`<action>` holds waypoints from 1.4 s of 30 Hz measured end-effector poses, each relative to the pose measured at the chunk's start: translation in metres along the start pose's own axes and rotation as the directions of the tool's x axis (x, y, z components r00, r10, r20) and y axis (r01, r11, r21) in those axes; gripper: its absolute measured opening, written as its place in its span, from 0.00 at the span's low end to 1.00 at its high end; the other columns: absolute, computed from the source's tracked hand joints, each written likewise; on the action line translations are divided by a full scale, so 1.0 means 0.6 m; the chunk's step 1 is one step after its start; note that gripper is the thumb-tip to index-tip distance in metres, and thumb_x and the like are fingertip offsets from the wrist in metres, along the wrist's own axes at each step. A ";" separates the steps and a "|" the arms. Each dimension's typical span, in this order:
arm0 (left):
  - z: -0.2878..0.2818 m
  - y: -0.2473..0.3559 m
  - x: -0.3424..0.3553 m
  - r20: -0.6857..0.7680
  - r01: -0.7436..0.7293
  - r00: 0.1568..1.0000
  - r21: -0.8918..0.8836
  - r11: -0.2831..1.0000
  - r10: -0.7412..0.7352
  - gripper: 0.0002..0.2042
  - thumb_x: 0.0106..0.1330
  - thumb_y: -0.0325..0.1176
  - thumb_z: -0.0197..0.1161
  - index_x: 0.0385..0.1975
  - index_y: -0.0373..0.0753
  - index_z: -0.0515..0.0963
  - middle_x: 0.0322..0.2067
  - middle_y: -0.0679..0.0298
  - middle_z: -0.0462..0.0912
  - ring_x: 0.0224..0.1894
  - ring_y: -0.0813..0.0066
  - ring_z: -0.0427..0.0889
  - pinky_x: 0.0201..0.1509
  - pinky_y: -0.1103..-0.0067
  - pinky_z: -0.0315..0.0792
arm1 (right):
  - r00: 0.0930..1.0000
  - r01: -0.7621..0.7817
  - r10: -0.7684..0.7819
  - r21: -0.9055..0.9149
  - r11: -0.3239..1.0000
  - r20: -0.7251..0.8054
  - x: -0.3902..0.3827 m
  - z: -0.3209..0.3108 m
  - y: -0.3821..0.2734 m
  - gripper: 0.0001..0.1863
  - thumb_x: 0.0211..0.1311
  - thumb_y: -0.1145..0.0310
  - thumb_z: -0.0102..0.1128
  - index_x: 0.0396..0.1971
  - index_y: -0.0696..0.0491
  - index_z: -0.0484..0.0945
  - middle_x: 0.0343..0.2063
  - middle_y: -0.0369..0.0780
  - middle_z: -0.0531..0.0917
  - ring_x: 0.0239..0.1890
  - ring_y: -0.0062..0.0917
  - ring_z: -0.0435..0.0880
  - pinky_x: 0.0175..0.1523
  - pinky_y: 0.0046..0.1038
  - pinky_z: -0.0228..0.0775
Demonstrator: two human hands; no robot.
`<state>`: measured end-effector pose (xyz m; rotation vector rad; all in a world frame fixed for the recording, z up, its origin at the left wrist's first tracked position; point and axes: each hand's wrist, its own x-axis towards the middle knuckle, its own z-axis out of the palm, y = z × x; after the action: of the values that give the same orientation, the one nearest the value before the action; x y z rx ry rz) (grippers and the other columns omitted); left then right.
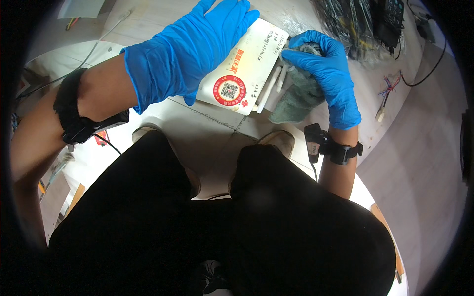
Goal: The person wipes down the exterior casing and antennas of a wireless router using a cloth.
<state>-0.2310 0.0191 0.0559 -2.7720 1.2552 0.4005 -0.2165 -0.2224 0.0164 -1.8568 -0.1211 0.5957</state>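
Seemingly I'm mid-wipe: my right hand [328,69] pinches the grey-green cloth [298,96] beside the white box [261,61] at the table [373,91] edge; my left hand [190,54] overlies it, grip unclear; next likely needs gentle strokes

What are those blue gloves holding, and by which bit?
The right hand holds the grey-green cloth by its upper end. The left hand lies against the white box's left side; whether it grips is hidden.

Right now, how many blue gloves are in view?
2: one on the left hand, over the white panel; the other on the right hand, which holds the grey-green cloth.
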 end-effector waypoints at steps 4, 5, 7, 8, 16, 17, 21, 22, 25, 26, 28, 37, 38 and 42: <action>0.022 -0.001 -0.006 -0.119 -0.010 0.993 0.124 0.992 0.025 0.51 0.34 0.49 0.72 0.55 0.18 0.57 0.52 0.41 0.62 0.58 0.51 0.60 0.64 0.61 0.53 | 0.999 0.028 -0.029 0.035 0.999 0.032 -0.003 -0.004 -0.006 0.08 0.45 0.71 0.72 0.27 0.53 0.81 0.26 0.35 0.83 0.28 0.16 0.80 0.37 0.19 0.73; 0.010 -0.001 -0.006 -0.151 -0.016 0.988 0.159 0.987 0.040 0.51 0.35 0.49 0.72 0.55 0.18 0.57 0.52 0.42 0.62 0.58 0.51 0.61 0.64 0.61 0.53 | 0.998 0.018 -0.019 0.019 1.000 0.063 -0.003 -0.005 -0.006 0.08 0.46 0.71 0.71 0.27 0.54 0.81 0.26 0.35 0.83 0.28 0.16 0.80 0.37 0.18 0.73; -0.049 0.002 -0.006 0.025 -0.029 0.999 0.060 0.998 0.027 0.51 0.35 0.50 0.71 0.55 0.18 0.57 0.52 0.41 0.62 0.58 0.50 0.60 0.64 0.61 0.53 | 0.995 0.010 -0.011 0.005 1.000 0.101 -0.001 -0.003 -0.005 0.07 0.47 0.72 0.71 0.27 0.54 0.81 0.26 0.35 0.83 0.28 0.16 0.80 0.37 0.18 0.73; -0.067 0.004 -0.004 0.128 -0.027 0.991 -0.009 1.000 0.028 0.51 0.35 0.50 0.71 0.55 0.18 0.57 0.53 0.41 0.62 0.59 0.50 0.60 0.64 0.60 0.53 | 0.996 0.011 -0.013 0.017 1.000 0.084 -0.001 0.001 -0.006 0.07 0.47 0.71 0.70 0.27 0.54 0.81 0.26 0.35 0.83 0.28 0.16 0.80 0.36 0.18 0.73; 0.009 0.005 -0.006 0.009 -0.028 1.000 0.257 0.966 0.026 0.54 0.41 0.57 0.67 0.59 0.18 0.51 0.61 0.37 0.55 0.65 0.45 0.52 0.68 0.59 0.47 | 1.000 -0.010 0.009 0.041 0.999 0.027 -0.006 0.004 -0.004 0.08 0.47 0.70 0.71 0.27 0.54 0.82 0.25 0.36 0.83 0.27 0.17 0.80 0.35 0.19 0.73; 0.011 0.004 -0.005 0.043 -0.027 0.999 0.238 0.971 0.017 0.54 0.42 0.57 0.67 0.60 0.18 0.51 0.61 0.37 0.54 0.66 0.44 0.51 0.69 0.58 0.46 | 1.000 -0.005 0.004 0.028 1.000 0.018 -0.005 0.004 -0.001 0.08 0.47 0.69 0.71 0.27 0.54 0.82 0.25 0.36 0.83 0.27 0.17 0.80 0.35 0.19 0.73; 0.021 0.004 -0.016 0.015 -0.027 1.000 0.295 0.955 0.023 0.55 0.44 0.58 0.65 0.61 0.18 0.48 0.63 0.36 0.50 0.67 0.43 0.48 0.69 0.59 0.44 | 1.000 0.030 -0.030 -0.001 1.000 0.002 -0.002 0.008 -0.002 0.07 0.47 0.69 0.71 0.26 0.53 0.82 0.25 0.35 0.83 0.27 0.17 0.80 0.36 0.19 0.73; 0.021 0.004 -0.023 0.043 -0.027 0.999 0.359 0.933 0.013 0.55 0.45 0.58 0.66 0.61 0.18 0.48 0.63 0.36 0.49 0.67 0.43 0.48 0.69 0.59 0.44 | 0.999 0.038 -0.038 0.003 0.999 0.012 0.000 0.012 -0.003 0.07 0.47 0.69 0.71 0.26 0.53 0.82 0.25 0.35 0.83 0.27 0.17 0.80 0.36 0.19 0.73; 0.024 0.001 -0.016 0.017 -0.040 0.999 0.294 0.955 0.037 0.55 0.45 0.57 0.66 0.61 0.18 0.46 0.64 0.35 0.48 0.68 0.43 0.47 0.70 0.59 0.43 | 1.000 0.027 -0.027 0.010 1.000 -0.003 -0.004 0.005 -0.004 0.07 0.47 0.69 0.71 0.26 0.52 0.82 0.25 0.35 0.83 0.28 0.16 0.79 0.36 0.19 0.73; 0.025 0.001 -0.016 -0.002 -0.037 0.999 0.232 0.972 0.039 0.55 0.45 0.57 0.66 0.61 0.18 0.46 0.64 0.35 0.47 0.68 0.43 0.47 0.70 0.59 0.43 | 1.000 0.026 -0.026 0.012 1.000 -0.012 -0.004 0.005 -0.003 0.07 0.47 0.69 0.71 0.26 0.52 0.82 0.25 0.35 0.83 0.28 0.16 0.79 0.37 0.19 0.73; 0.026 0.000 -0.015 -0.004 -0.039 0.999 0.219 0.975 0.041 0.55 0.46 0.57 0.66 0.61 0.18 0.46 0.64 0.35 0.47 0.68 0.44 0.47 0.70 0.59 0.43 | 0.999 0.025 -0.025 0.014 1.000 -0.021 -0.003 0.005 -0.003 0.07 0.47 0.69 0.71 0.26 0.52 0.82 0.25 0.34 0.83 0.28 0.16 0.79 0.37 0.20 0.72; 0.022 -0.001 -0.016 0.057 -0.053 0.998 0.333 0.941 0.036 0.55 0.44 0.56 0.67 0.61 0.18 0.46 0.63 0.33 0.48 0.67 0.43 0.48 0.70 0.58 0.44 | 0.999 -0.023 0.024 0.044 0.999 -0.035 0.001 0.006 -0.002 0.07 0.47 0.69 0.71 0.25 0.53 0.82 0.24 0.34 0.82 0.27 0.14 0.77 0.35 0.19 0.71; 0.022 -0.001 -0.016 0.042 -0.048 0.998 0.289 0.956 0.038 0.55 0.43 0.56 0.67 0.61 0.18 0.47 0.63 0.33 0.48 0.67 0.43 0.49 0.70 0.58 0.44 | 0.999 -0.013 0.015 0.051 0.999 -0.051 0.001 0.006 -0.001 0.07 0.47 0.69 0.71 0.25 0.53 0.82 0.24 0.34 0.82 0.27 0.15 0.77 0.35 0.18 0.71; 0.023 0.001 -0.018 0.023 -0.038 0.999 0.221 0.975 0.033 0.55 0.43 0.56 0.68 0.61 0.18 0.47 0.63 0.33 0.49 0.67 0.43 0.49 0.69 0.58 0.44 | 0.996 0.004 0.000 0.043 0.999 -0.092 0.002 0.006 0.001 0.07 0.47 0.69 0.71 0.25 0.53 0.82 0.24 0.34 0.82 0.27 0.15 0.77 0.35 0.18 0.71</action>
<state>-0.2412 0.0293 0.0454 -2.5574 1.2622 0.2694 -0.2170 -0.2192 0.0147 -1.8390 -0.0491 0.5066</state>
